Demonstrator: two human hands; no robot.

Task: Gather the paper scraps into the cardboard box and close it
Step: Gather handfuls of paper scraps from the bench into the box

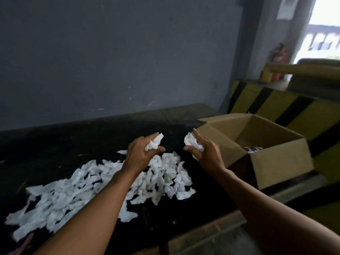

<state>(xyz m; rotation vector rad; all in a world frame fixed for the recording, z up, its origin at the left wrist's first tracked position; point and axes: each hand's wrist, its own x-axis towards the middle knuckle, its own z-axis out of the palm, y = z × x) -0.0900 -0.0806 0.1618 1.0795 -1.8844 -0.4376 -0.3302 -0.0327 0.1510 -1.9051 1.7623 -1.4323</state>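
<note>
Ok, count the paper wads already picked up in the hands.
2. The left wad gripped in the left hand; the right wad gripped in the right hand, near the open cardboard box. Palms may hide more.

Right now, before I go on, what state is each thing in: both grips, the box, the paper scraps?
Box: upright, flaps open; something dark inside, unclear what.
Pile of scraps: loose, spread on the table, outside the box.
Left-hand grip: curled round a wad of scraps, above the pile.
Right-hand grip: holding a second wad, beside the box.
</note>
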